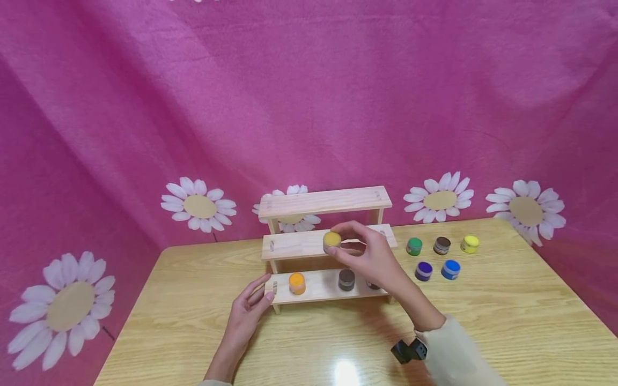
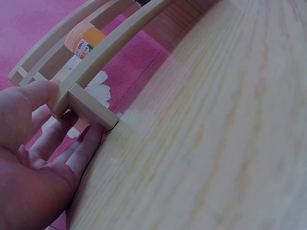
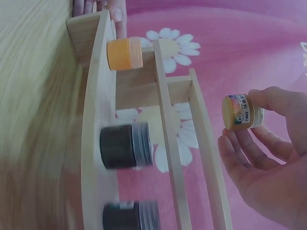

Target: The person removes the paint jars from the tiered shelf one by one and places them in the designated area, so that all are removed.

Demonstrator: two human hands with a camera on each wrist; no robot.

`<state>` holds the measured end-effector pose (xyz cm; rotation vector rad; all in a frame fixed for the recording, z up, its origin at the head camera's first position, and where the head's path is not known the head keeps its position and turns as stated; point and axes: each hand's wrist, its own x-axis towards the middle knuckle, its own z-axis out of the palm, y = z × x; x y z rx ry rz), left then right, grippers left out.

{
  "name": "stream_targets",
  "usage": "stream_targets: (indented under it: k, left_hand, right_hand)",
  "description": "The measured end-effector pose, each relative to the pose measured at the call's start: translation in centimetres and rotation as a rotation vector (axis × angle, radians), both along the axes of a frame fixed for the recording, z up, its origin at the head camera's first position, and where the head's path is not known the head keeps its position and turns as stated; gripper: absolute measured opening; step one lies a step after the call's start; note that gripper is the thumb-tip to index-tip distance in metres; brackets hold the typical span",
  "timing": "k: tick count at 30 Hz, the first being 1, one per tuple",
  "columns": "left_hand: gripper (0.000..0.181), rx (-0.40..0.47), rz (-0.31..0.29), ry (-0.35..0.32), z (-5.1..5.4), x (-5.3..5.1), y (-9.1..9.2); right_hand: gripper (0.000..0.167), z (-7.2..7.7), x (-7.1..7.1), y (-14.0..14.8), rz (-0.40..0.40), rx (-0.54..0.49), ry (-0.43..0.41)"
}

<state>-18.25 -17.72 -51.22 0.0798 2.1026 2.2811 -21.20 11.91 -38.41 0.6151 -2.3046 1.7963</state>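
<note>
Pale wood-grained desk (image 1: pixel 188 300) underneath, spreading away from 6 o'clock. Nearest, at 7 o'clock: gripping the end of a three-tier wooden rack (image 1: pixel 301 245) with the left hand (image 1: pixel 246 313), thumb atop the front board (image 1: pixel 318 284), fingers curled beneath. Along that board, from 9 toward 3 o'clock: orange jar (image 1: pixel 297 283), black jar (image 1: pixel 346 280), partly hidden dark jar (image 1: pixel 373 285). On the desk, toward 4 o'clock: purple jar (image 1: pixel 424 271), blue jar (image 1: pixel 451 269).

Farther out: pinching a mustard-yellow jar (image 1: pixel 331 242) between thumb and fingers of the right hand (image 1: pixel 369 257), roughly upright, lid up. Squat, so without a marked long axis; carried at 10 o'clock from the right palm, at 2 o'clock from the left hand and well apart from it. Seen against the middle board (image 1: pixel 287 245) from the head; apparently touching no board from the right wrist; height above, impossible to tell. At 3 o'clock from the held jar: green jar (image 1: pixel 414 246), brown jar (image 1: pixel 441 245), yellow jar (image 1: pixel 470 244). Beyond, at 12 o'clock: top board (image 1: pixel 325 201), then pink cloth (image 1: pixel 338 96) with white daisies.
</note>
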Motion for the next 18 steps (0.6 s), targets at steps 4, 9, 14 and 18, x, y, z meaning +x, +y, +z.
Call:
stream_targets:
  k: [4,9,14,18]
  left_hand:
    - [0.055,-0.005,0.004,-0.006,-0.2,0.0,0.1]
    - [0.055,-0.010,0.005,-0.008,-0.2,0.0,0.1]
    - [0.055,-0.009,0.008,-0.018,-0.1,0.1,0.0]
    - [0.056,-0.019,0.013,-0.024,0.0,0.1,-0.1]
  right_hand:
    - [0.034,-0.3,0.7,1.6,-0.016,-0.008,-0.007]
    - [0.036,-0.6,1.3,3.4,-0.048,-0.016,-0.010]
    - [0.034,-0.7,2.1,5.2,-0.090,-0.001,0.031]
    - [0.035,-0.6,2.8,6.7,-0.105,0.002,0.069]
